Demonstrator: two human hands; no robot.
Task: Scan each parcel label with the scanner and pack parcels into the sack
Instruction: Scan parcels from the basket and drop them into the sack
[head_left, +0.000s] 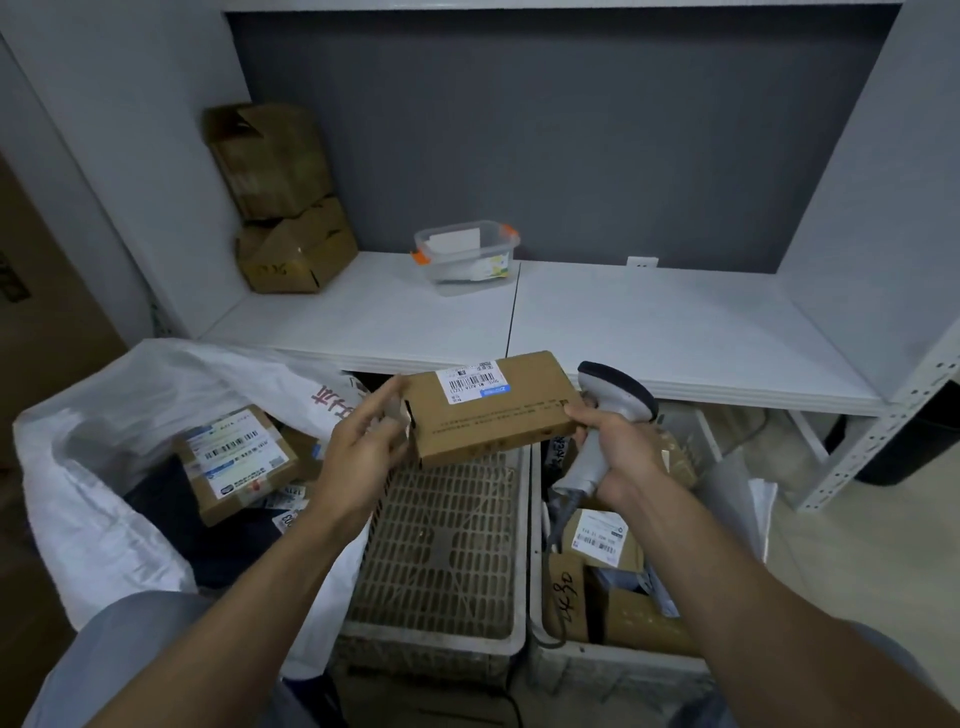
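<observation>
Obs: parcel (493, 410) held in the air just ahead of the shelf (675, 338) front edge, above the slatted crate (441, 545); long axis runs left–right between the hands. Grip of left hand (363, 441) curled round the left end. Grip of right hand (618, 447) wrapped round the scanner (618, 392) handle, fingertips touching the parcel's right end. Its label (475, 382) faces up; scanner head sits just beside that end, aimed off it. Judgement: head must swing left onto the label. Open sack (93, 519) lies left, nearer the left hand
</observation>
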